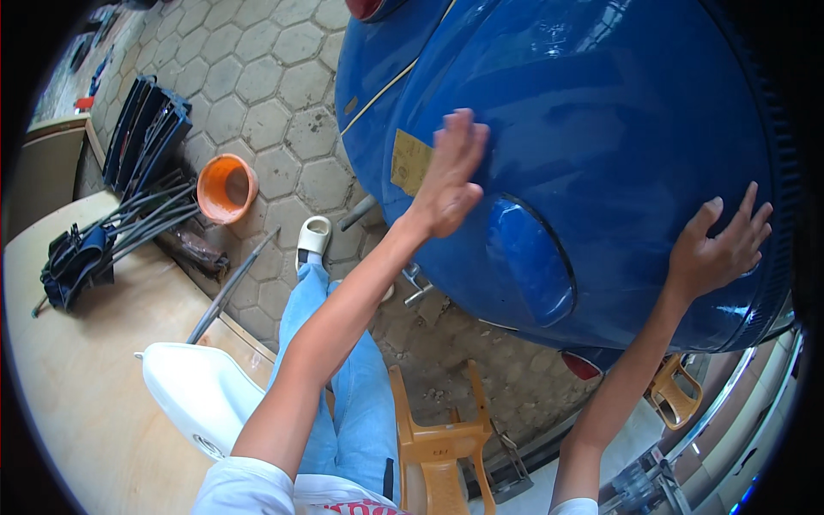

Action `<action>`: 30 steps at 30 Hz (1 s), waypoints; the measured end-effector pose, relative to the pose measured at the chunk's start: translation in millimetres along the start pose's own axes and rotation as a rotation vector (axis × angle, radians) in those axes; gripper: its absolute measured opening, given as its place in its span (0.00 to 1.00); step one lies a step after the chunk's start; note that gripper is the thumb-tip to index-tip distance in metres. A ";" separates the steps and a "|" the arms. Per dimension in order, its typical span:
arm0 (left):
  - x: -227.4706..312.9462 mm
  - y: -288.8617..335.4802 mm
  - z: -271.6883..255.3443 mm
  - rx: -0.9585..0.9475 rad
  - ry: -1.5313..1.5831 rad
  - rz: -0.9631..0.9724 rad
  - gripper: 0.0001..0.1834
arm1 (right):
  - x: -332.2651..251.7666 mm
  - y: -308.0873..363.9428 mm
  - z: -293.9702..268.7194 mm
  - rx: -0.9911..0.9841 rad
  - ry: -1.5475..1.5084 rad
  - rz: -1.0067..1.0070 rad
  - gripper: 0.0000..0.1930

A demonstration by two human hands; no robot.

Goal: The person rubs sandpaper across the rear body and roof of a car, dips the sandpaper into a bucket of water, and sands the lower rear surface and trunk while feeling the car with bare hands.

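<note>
The rounded rear of a blue car [618, 129] fills the right half of the head view. My left hand [451, 176] is over its left side, fingers stretched out and nothing in them. Just beside its wrist and fingers, a tan square of paper [409, 160], perhaps sandpaper, lies against the paint, partly covered by the hand. My right hand [719, 245] rests with fingers spread near the ribbed right edge of the panel. Between both hands sits a raised blue oval housing [532, 262]. Red tail lights [582, 367] show at the lower edge and top.
An orange bucket [227, 189] stands on hexagonal paving [257, 77]. To the left, a wooden board [86, 412] carries a white tank-like shell [202, 395] and dark rods [142, 227]. Black curved parts [146, 129] lean behind. A tan plastic chair [442, 442] is near my legs.
</note>
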State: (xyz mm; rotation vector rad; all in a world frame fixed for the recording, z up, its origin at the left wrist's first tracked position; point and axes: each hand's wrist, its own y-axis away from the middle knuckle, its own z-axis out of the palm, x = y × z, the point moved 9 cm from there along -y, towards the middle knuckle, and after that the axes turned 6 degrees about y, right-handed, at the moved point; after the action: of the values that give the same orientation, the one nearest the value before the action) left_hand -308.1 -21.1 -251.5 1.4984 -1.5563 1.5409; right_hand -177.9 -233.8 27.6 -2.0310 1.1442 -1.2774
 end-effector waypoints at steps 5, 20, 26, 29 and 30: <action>-74.4 73.2 -11.4 0.236 -0.001 -0.330 0.36 | -8.1 3.3 -1.2 0.002 -0.027 0.021 0.26; -34.6 -64.5 -15.0 0.125 -0.097 -0.096 0.33 | -2.3 0.4 0.0 0.103 -0.035 -0.086 0.24; 1.7 -93.6 -6.7 0.116 -0.061 -0.022 0.33 | -4.7 0.5 -5.0 0.061 -0.013 -0.065 0.25; 15.2 -108.3 -15.0 0.143 -0.045 -0.021 0.35 | -15.3 -0.2 -5.0 0.027 0.013 -0.011 0.26; 19.1 -111.5 -11.2 0.141 -0.034 -0.009 0.35 | -15.4 -1.7 -4.9 0.010 0.013 0.006 0.27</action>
State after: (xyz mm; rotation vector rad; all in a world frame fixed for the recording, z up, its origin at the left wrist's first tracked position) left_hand -217.5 8.5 -189.7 1.6131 -1.4836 1.6585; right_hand -184.9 -219.7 23.5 -2.0135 1.1472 -1.2924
